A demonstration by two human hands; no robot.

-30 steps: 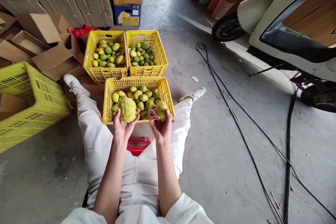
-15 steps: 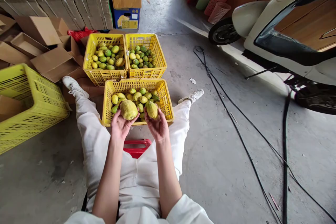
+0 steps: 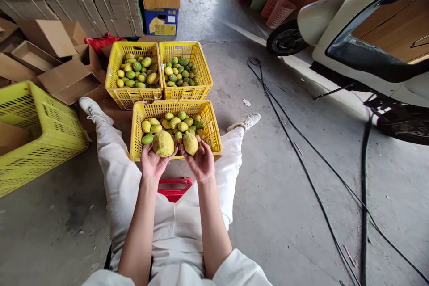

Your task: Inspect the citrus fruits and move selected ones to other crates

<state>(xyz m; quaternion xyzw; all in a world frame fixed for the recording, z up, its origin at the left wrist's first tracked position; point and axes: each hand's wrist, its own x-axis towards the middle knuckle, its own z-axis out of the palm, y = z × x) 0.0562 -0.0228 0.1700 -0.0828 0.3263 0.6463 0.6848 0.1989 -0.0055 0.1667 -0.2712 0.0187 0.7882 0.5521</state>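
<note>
My left hand [image 3: 154, 163] cups a large, bumpy yellow lemon [image 3: 163, 144] with its fingers curved round the underside. A smaller yellow lemon [image 3: 191, 144] rests in my right hand [image 3: 202, 161], gripped between thumb and fingers. Both lemons are side by side over the near rim of a yellow plastic crate [image 3: 214, 136] between my legs. Inside that crate lie several yellow and green lemons [image 3: 174, 122], partly hidden by my hands and the two held fruits.
Behind stand two more yellow crates, the left crate [image 3: 112, 69] and the right crate [image 3: 205, 65], with yellow-green fruit. A lime-yellow crate [image 3: 60, 129] and cardboard boxes [image 3: 67, 78] are at left. Black cables [image 3: 301, 161] cross the floor near a white scooter [image 3: 321, 31].
The lemon in my right hand has turned and shifted slightly left, closer to the other one. The left-hand lemon has turned a little and sits slightly lower. Both remain held.
</note>
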